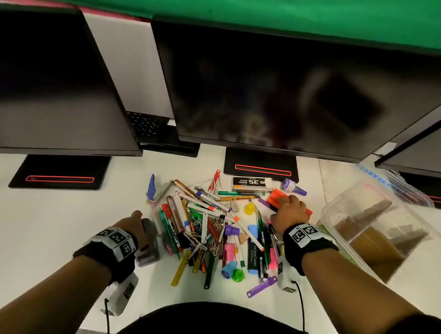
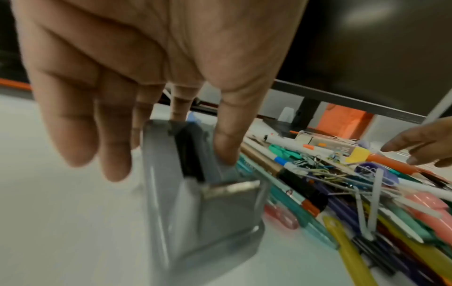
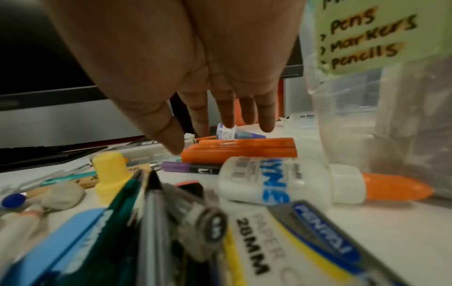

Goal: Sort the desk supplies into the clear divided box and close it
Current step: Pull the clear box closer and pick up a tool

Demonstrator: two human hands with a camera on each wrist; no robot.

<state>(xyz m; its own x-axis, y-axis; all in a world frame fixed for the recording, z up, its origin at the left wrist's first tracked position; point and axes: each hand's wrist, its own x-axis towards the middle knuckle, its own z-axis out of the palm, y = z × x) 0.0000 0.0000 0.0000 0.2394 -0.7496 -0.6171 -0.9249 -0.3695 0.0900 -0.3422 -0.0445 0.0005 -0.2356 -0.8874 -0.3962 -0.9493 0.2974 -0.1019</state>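
My left hand (image 1: pixel 134 222) is down at the left edge of the heap, its fingers (image 2: pixel 226 147) and thumb curled round a grey metal hole punch (image 2: pixel 200 203) that stands on the white tabletop (image 1: pixel 40 232); the thumb presses one side of it and the fingertips the other. My right hand (image 1: pixel 288 210) hangs over the far right of the heap, above a flat orange plastic stapler (image 3: pixel 238 150); in the right wrist view the fingers (image 3: pixel 247 112) point downward, straight and spread, with the thumb tip just beside the stapler's end; whether they touch it I cannot tell, and they hold nothing. The loose pile of coloured pens, markers and paper clips (image 1: pixel 210 228) lies between my two wrists; a white glue bottle with an orange cap (image 3: pixel 305 180) lies on its side just nearer me than the stapler, and a small purple-capped bottle (image 1: pixel 292 186) lies beyond it. The clear divided plastic box (image 1: pixel 371 229) stands to my right, tilted and blurred, open, with brown dividers inside; a pale green handwritten label (image 3: pixel 354 32) on its wall reads pens, markers, pencils. Dark monitors (image 1: pixel 284 93) stand behind the heap.
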